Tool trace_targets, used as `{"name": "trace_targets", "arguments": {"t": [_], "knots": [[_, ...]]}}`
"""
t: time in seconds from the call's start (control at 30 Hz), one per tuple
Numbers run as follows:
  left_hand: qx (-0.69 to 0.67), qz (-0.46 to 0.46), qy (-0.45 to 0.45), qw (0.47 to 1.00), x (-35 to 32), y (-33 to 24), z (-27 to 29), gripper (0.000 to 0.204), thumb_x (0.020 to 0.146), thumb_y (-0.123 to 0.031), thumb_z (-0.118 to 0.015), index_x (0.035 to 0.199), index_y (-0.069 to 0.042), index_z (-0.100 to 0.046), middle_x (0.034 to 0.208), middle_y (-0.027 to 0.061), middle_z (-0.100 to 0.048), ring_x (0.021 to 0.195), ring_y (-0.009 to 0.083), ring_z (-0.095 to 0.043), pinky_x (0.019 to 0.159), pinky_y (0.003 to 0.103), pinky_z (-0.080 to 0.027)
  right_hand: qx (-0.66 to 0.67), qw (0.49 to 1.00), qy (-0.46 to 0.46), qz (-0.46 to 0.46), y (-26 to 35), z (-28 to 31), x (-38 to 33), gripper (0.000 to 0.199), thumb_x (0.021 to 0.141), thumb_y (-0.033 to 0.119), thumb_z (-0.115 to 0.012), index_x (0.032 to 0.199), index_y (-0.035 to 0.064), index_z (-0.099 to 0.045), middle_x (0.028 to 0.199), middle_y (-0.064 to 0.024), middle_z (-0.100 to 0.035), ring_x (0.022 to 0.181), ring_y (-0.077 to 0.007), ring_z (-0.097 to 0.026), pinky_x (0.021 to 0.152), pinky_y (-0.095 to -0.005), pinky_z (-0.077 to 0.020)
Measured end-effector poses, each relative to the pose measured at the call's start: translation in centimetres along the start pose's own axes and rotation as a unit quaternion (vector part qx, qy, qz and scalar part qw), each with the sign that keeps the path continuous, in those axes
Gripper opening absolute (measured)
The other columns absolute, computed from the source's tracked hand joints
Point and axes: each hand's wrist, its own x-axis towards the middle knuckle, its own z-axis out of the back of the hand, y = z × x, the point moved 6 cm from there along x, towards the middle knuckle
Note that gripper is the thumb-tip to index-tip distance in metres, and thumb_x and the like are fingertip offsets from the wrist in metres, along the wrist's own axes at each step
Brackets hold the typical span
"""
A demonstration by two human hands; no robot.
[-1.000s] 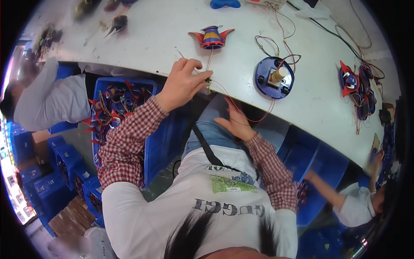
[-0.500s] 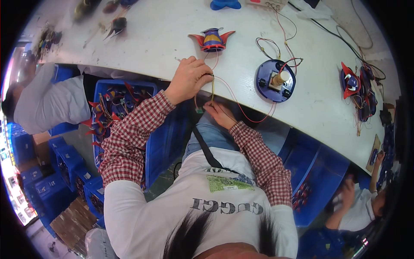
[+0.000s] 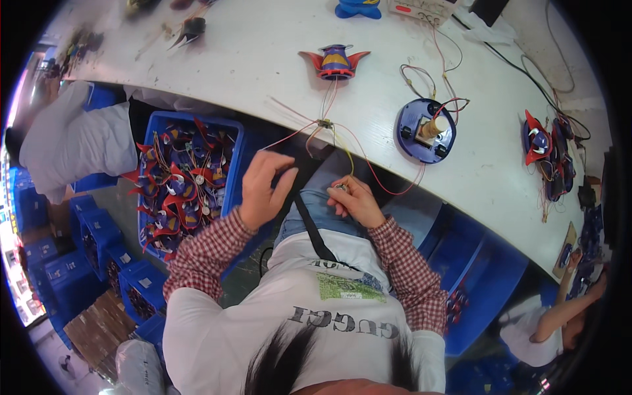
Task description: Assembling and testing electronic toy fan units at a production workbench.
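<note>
My left hand (image 3: 266,186) is raised in front of the table edge, thumb and fingers apart, holding nothing. Lower and to its right, over my lap, my right hand (image 3: 361,203) pinches a small part (image 3: 341,187), too small to identify. A yellow wire (image 3: 351,158) runs from near those fingers up to a small circuit board (image 3: 324,123) at the table edge. Thin wires link the board to a purple toy body with red wings (image 3: 336,64), standing beyond it. A red wire (image 3: 375,187) hangs in a loop toward a round dark-blue base (image 3: 426,131) with a tan cylinder on it.
A blue crate (image 3: 238,141) full of purple-and-red toy parts stands at my left. More toy bodies (image 3: 540,141) lie at the table's right. Cables (image 3: 520,66) cross the far right. One person (image 3: 79,138) sits at left, another (image 3: 540,329) at lower right.
My left hand has let go of the wires and drawn back toward me, opening. My right hand has come up from below the table edge. The circuit board now shows at the edge.
</note>
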Motion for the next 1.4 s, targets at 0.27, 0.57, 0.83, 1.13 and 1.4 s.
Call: {"name": "trace_targets", "arguments": {"t": [0.27,0.57,0.83,1.13,1.4], "knots": [[-0.407,0.401,-0.043,0.820,-5.6,8.3,-7.3,0.029,0.093,-0.007,-0.053,0.120,0.002,-0.053,0.116,0.0127,-0.053,0.097,0.0173,-0.055,0.079,0.026,-0.048,0.103,0.995,-0.006,0.006,1.3,-1.1,-1.1,0.013,0.092,0.013,-0.059,0.100,0.0033,-0.057,0.080,-0.0060,-0.062,0.058,-0.0076,-0.053,0.052,-0.0185,-0.0436],[-0.637,0.432,0.047,0.638,-4.1,4.7,-8.7,0.016,0.092,-0.010,-0.057,0.104,0.000,-0.058,0.091,0.0067,-0.059,0.078,0.0123,-0.055,0.071,0.020,-0.045,0.007,0.984,-0.116,0.133,4.3,-1.7,-2.2,0.015,0.091,0.008,-0.059,0.105,0.0020,-0.058,0.084,-0.0046,-0.059,0.062,-0.0071,-0.049,0.057,-0.0173,-0.0421],[-0.626,0.425,-0.063,0.651,-4.4,2.5,-11.0,0.022,0.098,-0.022,-0.050,0.104,-0.002,-0.057,0.095,0.0072,-0.059,0.081,0.0120,-0.055,0.070,0.024,-0.046,-0.097,0.936,-0.168,0.293,6.0,-3.4,-1.9,0.018,0.087,0.006,-0.062,0.104,-0.0002,-0.060,0.087,-0.0066,-0.059,0.069,-0.0129,-0.051,0.062,-0.0217,-0.0429],[-0.623,0.466,-0.122,0.617,-2.6,1.1,-11.4,0.039,0.101,-0.039,-0.042,0.108,-0.004,-0.056,0.097,0.0082,-0.058,0.085,0.0143,-0.056,0.077,0.026,-0.046,-0.160,0.904,-0.164,0.361,7.0,-4.5,-3.2,0.013,0.086,0.004,-0.063,0.098,-0.0020,-0.061,0.087,-0.0062,-0.059,0.071,-0.0142,-0.052,0.063,-0.0225,-0.0431],[-0.630,0.475,-0.091,0.608,-3.2,0.9,-11.6,0.042,0.099,-0.043,-0.043,0.106,-0.004,-0.056,0.096,0.0080,-0.058,0.084,0.0150,-0.056,0.073,0.026,-0.046,-0.186,0.899,-0.159,0.364,7.2,-4.4,-3.5,0.008,0.087,0.004,-0.063,0.092,-0.0019,-0.061,0.082,-0.0052,-0.059,0.069,-0.0132,-0.052,0.062,-0.0221,-0.0428]]}}
